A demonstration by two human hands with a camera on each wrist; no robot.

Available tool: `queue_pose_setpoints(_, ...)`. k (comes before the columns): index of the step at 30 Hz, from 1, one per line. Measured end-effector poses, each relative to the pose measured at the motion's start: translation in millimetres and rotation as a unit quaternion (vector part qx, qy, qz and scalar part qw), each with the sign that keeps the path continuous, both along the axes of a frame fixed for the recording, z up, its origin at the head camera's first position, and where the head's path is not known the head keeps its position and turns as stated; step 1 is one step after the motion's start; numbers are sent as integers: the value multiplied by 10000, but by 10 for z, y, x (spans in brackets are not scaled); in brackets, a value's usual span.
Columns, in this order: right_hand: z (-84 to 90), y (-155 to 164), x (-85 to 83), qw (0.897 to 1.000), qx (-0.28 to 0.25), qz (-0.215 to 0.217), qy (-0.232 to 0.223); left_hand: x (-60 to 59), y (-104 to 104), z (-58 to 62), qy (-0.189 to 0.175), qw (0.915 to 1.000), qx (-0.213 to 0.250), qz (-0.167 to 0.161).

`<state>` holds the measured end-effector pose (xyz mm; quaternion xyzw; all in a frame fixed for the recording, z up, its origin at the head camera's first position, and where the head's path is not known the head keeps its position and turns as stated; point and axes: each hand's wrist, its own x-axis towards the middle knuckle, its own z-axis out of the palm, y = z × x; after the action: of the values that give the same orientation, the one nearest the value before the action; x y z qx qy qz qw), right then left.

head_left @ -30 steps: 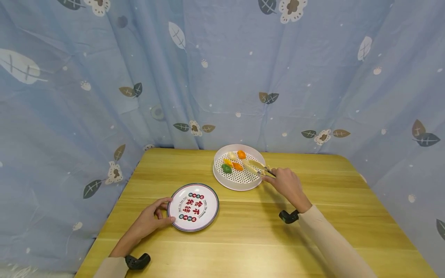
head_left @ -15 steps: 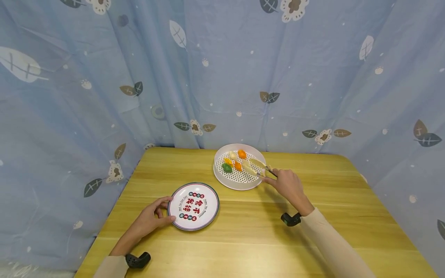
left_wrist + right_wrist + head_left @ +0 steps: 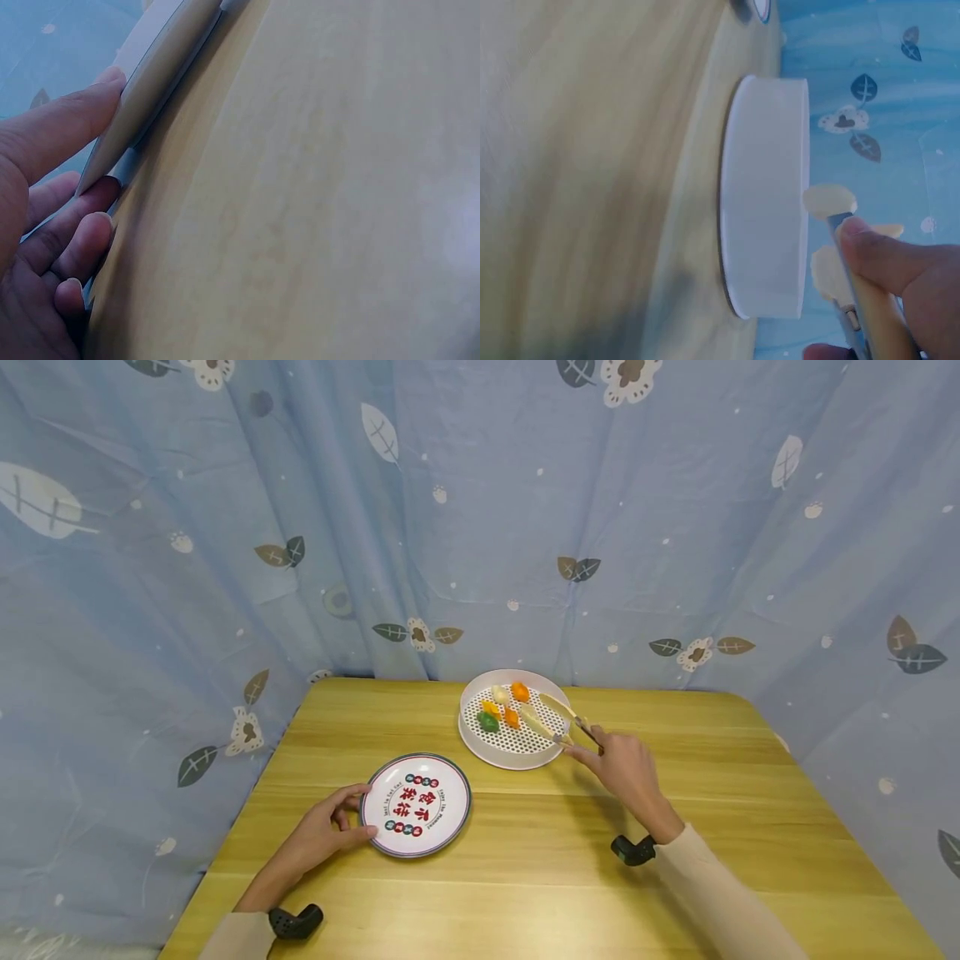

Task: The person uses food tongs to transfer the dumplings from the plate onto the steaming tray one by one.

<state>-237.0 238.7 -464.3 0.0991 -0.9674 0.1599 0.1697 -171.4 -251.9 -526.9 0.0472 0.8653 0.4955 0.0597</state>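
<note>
My left hand (image 3: 322, 831) holds the near left rim of a white plate (image 3: 450, 821) with red lettering, thumb on the rim and fingers at its underside, as the left wrist view shows. My right hand (image 3: 625, 772) grips tongs (image 3: 538, 725) with cream tips, thumb on one arm. The tongs' arms are spread over the right half of a round white steamer tray (image 3: 517, 761) with a perforated bottom, nothing between them. Left of the tips lie a green piece (image 3: 488, 722), a yellow piece (image 3: 491, 708), a white piece (image 3: 500, 695) and two orange pieces (image 3: 512, 718).
A wooden table (image 3: 525, 893) carries the plate and the tray, which stands near its back edge. Behind it hangs a blue curtain (image 3: 480, 527) with leaf and flower prints. Black wrist devices (image 3: 296, 922) are on both wrists.
The tongs have spread wider, and my right hand has drawn back slightly toward the lower right. The lower orange piece has turned a little. The left hand and plate stay in place.
</note>
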Motion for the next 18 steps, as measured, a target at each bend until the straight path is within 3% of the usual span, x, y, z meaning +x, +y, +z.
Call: queue_pose_setpoints(18,-101,-258,204,9955,-713,569,-271,8,13,14,-62,9999,-67,59)
